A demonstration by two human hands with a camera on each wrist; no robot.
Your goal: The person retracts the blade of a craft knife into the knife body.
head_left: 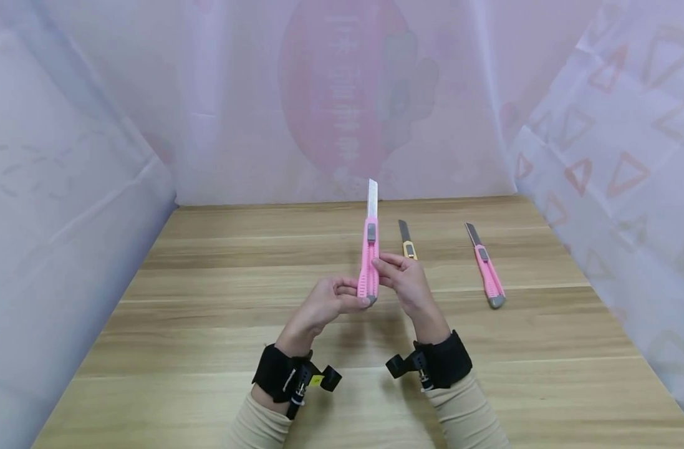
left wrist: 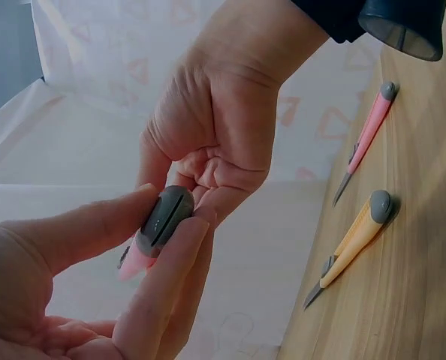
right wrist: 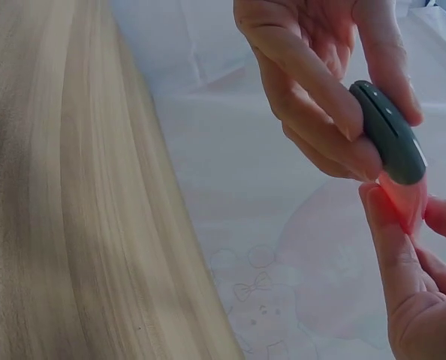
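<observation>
A pink utility knife (head_left: 370,262) with its blade extended points upward above the wooden table (head_left: 207,324). My left hand (head_left: 327,302) pinches its grey end cap (left wrist: 167,216) between thumb and fingers. My right hand (head_left: 406,280) holds the pink handle from the right side, fingers curled round it. In the right wrist view the grey cap (right wrist: 388,131) sits between the left fingertips, with the right fingers (right wrist: 384,225) on the pink body just below.
A yellow utility knife (head_left: 407,243) lies on the table behind my right hand; its yellow handle (left wrist: 354,240) shows in the left wrist view. Another pink knife (head_left: 486,268) lies further right. Pale printed sheets (head_left: 83,174) wall the table on three sides.
</observation>
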